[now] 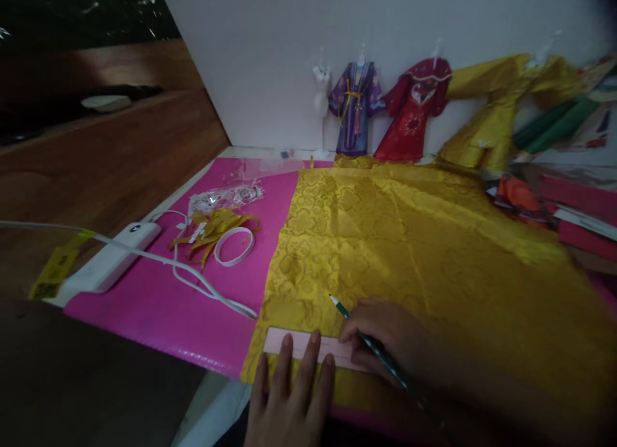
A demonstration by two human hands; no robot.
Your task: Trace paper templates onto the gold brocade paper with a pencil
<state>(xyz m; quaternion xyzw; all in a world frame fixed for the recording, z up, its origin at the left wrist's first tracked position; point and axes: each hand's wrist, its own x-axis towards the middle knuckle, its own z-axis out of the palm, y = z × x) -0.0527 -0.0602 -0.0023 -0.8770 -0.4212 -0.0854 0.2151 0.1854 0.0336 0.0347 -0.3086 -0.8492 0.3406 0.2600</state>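
Yellow patterned fabric (308, 254) is spread over a pink mat near the table's front edge. On it lies a pale pink paper strip (297, 341), close to the fabric's lower left corner. My left hand (292, 392) presses on the strip with its fingers spread flat. To the right, my right hand (385, 337) holds a dark green pencil (380, 350), its fingers closed round it and its tip pointing up and left above the fabric. The fingers of my right hand also rest at the strip's right part, whose end is hidden beneath that hand.
Yellow scraps (216, 227), a white ring (219, 247) and a white power strip (113, 259) with cables lie on the left of the pink mat (193, 325). Small dresses (414, 116) and a white mannequin (321, 90) stand along the back wall. Red papers (585, 206) lie at right.
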